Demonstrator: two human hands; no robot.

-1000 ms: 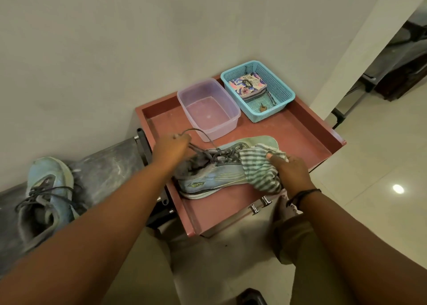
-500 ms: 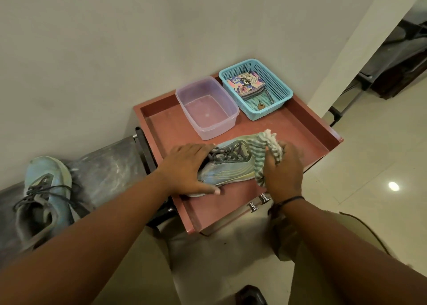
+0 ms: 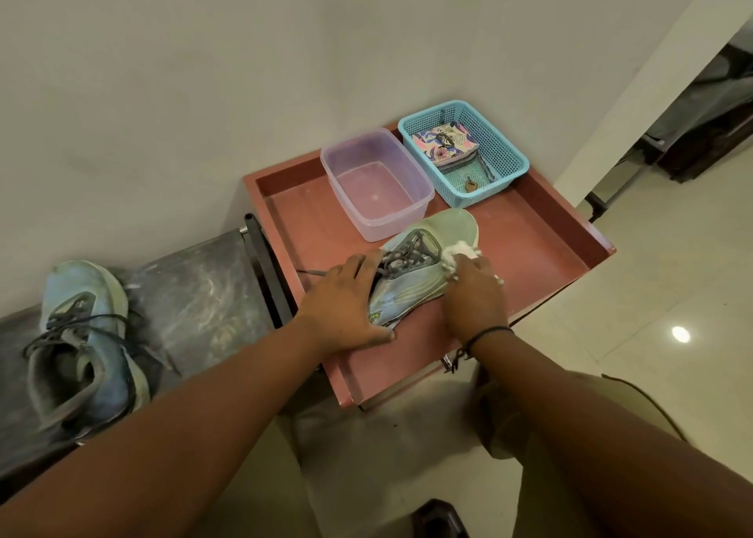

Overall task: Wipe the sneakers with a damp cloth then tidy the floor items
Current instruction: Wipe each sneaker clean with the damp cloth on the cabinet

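A light blue and green sneaker (image 3: 438,239) with grey laces lies on the red tray table (image 3: 529,244), toe toward the wall. My left hand (image 3: 346,305) presses down on its heel end and holds it steady. My right hand (image 3: 472,293) is closed on a bunched pale cloth (image 3: 458,250) and presses it against the sneaker's right side near the toe. The second sneaker (image 3: 81,342), same colours, sits on a dark bench at the left.
A clear plastic tub (image 3: 377,183) with a little water stands behind the sneaker. A blue mesh basket (image 3: 464,150) holding a patterned pouch sits at the tray's back right. The dark scuffed bench (image 3: 195,297) adjoins the tray. Pale tiled floor (image 3: 652,293) lies to the right.
My left hand let go of the laces and came down flat on the sneaker's heel. My right hand bunched the cloth tighter and slid it along the sneaker's side toward the toe.
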